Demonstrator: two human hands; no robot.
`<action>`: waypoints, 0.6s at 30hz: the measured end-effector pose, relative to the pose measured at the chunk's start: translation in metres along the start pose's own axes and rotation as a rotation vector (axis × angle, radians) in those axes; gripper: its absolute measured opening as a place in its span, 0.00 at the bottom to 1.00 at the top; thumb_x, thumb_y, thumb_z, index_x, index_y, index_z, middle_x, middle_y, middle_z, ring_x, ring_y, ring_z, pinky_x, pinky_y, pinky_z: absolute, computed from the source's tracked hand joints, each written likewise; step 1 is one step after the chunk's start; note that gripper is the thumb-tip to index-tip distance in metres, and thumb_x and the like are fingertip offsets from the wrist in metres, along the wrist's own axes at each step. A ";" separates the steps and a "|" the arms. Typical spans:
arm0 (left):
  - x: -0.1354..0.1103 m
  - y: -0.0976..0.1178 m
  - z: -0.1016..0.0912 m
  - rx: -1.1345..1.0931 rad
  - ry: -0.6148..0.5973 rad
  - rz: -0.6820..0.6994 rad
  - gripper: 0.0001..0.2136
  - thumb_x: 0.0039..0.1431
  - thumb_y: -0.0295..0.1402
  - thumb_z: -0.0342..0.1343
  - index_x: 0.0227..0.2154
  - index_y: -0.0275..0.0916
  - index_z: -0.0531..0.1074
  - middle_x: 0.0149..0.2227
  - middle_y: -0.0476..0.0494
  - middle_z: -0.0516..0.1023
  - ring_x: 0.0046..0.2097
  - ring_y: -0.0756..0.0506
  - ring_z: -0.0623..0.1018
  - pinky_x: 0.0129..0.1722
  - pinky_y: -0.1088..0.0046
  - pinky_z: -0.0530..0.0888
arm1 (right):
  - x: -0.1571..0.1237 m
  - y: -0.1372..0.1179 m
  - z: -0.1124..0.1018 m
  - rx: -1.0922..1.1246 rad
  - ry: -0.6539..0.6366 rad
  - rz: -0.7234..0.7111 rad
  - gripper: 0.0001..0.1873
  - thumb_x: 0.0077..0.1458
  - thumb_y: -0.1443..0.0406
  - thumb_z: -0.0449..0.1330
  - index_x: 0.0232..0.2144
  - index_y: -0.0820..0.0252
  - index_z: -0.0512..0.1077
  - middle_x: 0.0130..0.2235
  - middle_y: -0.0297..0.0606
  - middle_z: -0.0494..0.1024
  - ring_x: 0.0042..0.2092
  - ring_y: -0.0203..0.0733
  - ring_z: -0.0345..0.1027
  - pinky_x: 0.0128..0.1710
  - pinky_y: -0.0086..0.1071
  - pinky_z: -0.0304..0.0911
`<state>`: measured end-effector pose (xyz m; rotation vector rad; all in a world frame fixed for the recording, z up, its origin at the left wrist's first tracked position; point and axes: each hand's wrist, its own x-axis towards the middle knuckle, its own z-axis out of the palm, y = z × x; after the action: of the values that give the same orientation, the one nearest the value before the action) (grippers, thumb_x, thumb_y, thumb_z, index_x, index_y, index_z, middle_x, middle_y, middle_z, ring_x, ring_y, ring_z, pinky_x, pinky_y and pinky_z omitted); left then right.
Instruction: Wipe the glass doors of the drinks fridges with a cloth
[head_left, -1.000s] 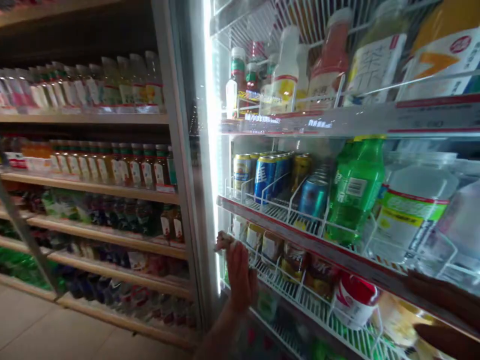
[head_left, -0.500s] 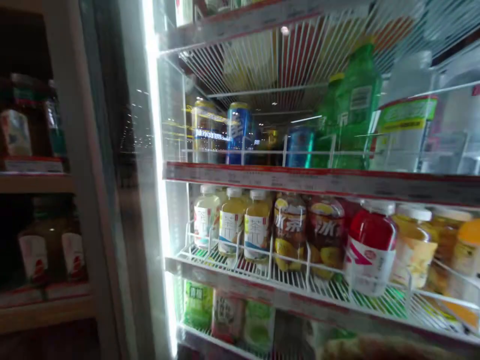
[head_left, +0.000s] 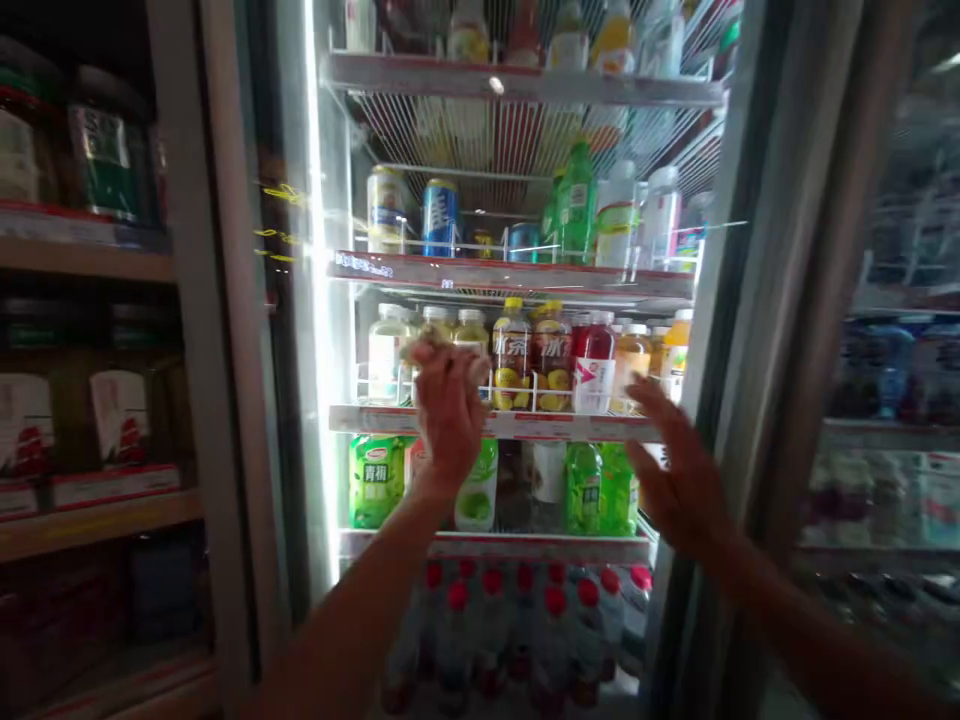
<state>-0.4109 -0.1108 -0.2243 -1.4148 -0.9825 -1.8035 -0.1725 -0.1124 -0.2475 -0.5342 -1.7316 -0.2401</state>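
My left hand [head_left: 448, 405] is raised in front of the lit drinks cooler, its fingers closed around a crumpled pale cloth [head_left: 478, 366]. Behind it stand pale-yellow tea bottles [head_left: 390, 355], partly hidden by the hand and cloth. My right hand [head_left: 675, 465] is at the right side of the cooler, blurred, with fingers spread and nothing visible in it. It overlaps the view of the middle shelf edge [head_left: 540, 425] and the green bottles [head_left: 585, 487]. Reflections lie over the cooler front, as on glass; whether either hand touches it I cannot tell.
Metal door frames [head_left: 795, 300] flank the cooler. Brown iced-tea bottles [head_left: 512, 355] and a red drink bottle [head_left: 595, 362] line the middle shelf. Red-capped bottles [head_left: 491, 620] fill the bottom. Wooden shelves [head_left: 97, 520] with dark bottles stand at the left.
The view has drawn back and now takes in the whole cooler width. Both hands have come up into view, the left one with the cloth.
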 end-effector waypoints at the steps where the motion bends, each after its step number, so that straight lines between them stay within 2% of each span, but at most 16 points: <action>1: -0.013 0.016 0.003 -0.165 -0.044 -0.080 0.16 0.59 0.34 0.46 0.47 0.36 0.69 0.53 0.38 0.70 0.59 0.44 0.63 0.60 0.63 0.57 | -0.004 -0.015 0.015 0.129 -0.074 0.080 0.25 0.59 0.58 0.47 0.59 0.49 0.55 0.59 0.37 0.63 0.58 0.41 0.59 0.55 0.43 0.60; 2: -0.027 0.034 0.006 -0.341 -0.085 -0.223 0.16 0.58 0.35 0.47 0.47 0.37 0.69 0.52 0.40 0.70 0.59 0.44 0.63 0.60 0.64 0.57 | -0.011 -0.030 0.032 0.288 -0.153 0.201 0.26 0.60 0.58 0.44 0.61 0.49 0.51 0.59 0.38 0.63 0.56 0.40 0.62 0.54 0.43 0.62; 3: -0.041 0.051 0.006 -0.523 -0.128 -0.423 0.16 0.59 0.37 0.47 0.48 0.38 0.69 0.52 0.41 0.71 0.59 0.45 0.64 0.60 0.64 0.58 | -0.020 -0.045 0.050 0.403 -0.198 0.292 0.27 0.60 0.57 0.43 0.61 0.50 0.49 0.60 0.38 0.61 0.57 0.41 0.60 0.55 0.44 0.61; 5: -0.067 0.079 0.003 -0.850 -0.227 -0.850 0.19 0.60 0.42 0.44 0.48 0.38 0.69 0.50 0.41 0.72 0.57 0.45 0.67 0.59 0.65 0.60 | -0.041 -0.066 0.079 0.471 -0.136 0.395 0.29 0.59 0.56 0.43 0.61 0.55 0.50 0.62 0.40 0.58 0.61 0.42 0.54 0.59 0.45 0.56; 6: -0.077 0.087 -0.001 -0.977 -0.288 -1.007 0.20 0.60 0.45 0.42 0.47 0.38 0.69 0.49 0.41 0.73 0.55 0.45 0.69 0.58 0.65 0.61 | -0.051 -0.071 0.089 0.431 -0.064 0.408 0.29 0.59 0.56 0.44 0.60 0.57 0.52 0.62 0.41 0.57 0.62 0.43 0.52 0.60 0.46 0.53; 7: -0.084 0.092 -0.005 -1.060 -0.352 -1.091 0.22 0.60 0.46 0.41 0.46 0.38 0.70 0.47 0.41 0.74 0.54 0.46 0.70 0.57 0.65 0.62 | -0.058 -0.071 0.094 0.354 0.005 0.392 0.27 0.58 0.57 0.44 0.59 0.59 0.56 0.61 0.43 0.59 0.61 0.43 0.53 0.60 0.46 0.53; 9: -0.087 0.090 -0.016 -1.001 -0.434 -1.048 0.22 0.59 0.48 0.41 0.42 0.38 0.72 0.44 0.41 0.76 0.52 0.45 0.72 0.56 0.63 0.64 | -0.062 -0.060 0.087 0.185 0.084 0.305 0.22 0.57 0.60 0.46 0.52 0.59 0.63 0.53 0.44 0.69 0.55 0.42 0.63 0.54 0.43 0.60; 12: -0.068 0.062 -0.038 -0.638 -0.382 -0.856 0.16 0.56 0.44 0.49 0.40 0.38 0.72 0.45 0.39 0.75 0.53 0.42 0.71 0.56 0.57 0.63 | -0.031 -0.020 0.042 0.044 0.119 0.188 0.16 0.56 0.62 0.47 0.42 0.59 0.69 0.40 0.42 0.76 0.44 0.41 0.69 0.45 0.39 0.66; 15: -0.038 0.020 -0.058 -0.428 -0.218 -0.772 0.17 0.55 0.38 0.51 0.46 0.37 0.68 0.57 0.37 0.63 0.62 0.41 0.58 0.63 0.56 0.48 | 0.031 0.027 -0.010 -0.111 0.236 0.143 0.16 0.56 0.63 0.47 0.42 0.60 0.70 0.47 0.45 0.73 0.52 0.47 0.63 0.54 0.48 0.56; 17: -0.030 -0.006 -0.062 -0.247 -0.148 -0.602 0.19 0.55 0.35 0.50 0.50 0.37 0.65 0.63 0.38 0.54 0.65 0.43 0.49 0.64 0.59 0.42 | 0.063 0.052 -0.025 -0.338 0.342 0.085 0.18 0.57 0.64 0.45 0.45 0.61 0.69 0.53 0.47 0.69 0.59 0.51 0.55 0.57 0.55 0.49; 18: -0.031 -0.017 -0.061 -0.126 -0.140 -0.471 0.20 0.56 0.35 0.49 0.51 0.37 0.64 0.64 0.38 0.52 0.66 0.42 0.48 0.64 0.58 0.42 | 0.068 0.060 -0.023 -0.420 0.360 0.042 0.20 0.58 0.64 0.44 0.48 0.61 0.67 0.55 0.47 0.67 0.61 0.51 0.52 0.58 0.55 0.47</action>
<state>-0.4489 -0.1532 -0.2661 -1.4900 -1.3874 -2.1539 -0.1343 -0.0555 -0.1843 -0.7792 -1.3198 -0.6388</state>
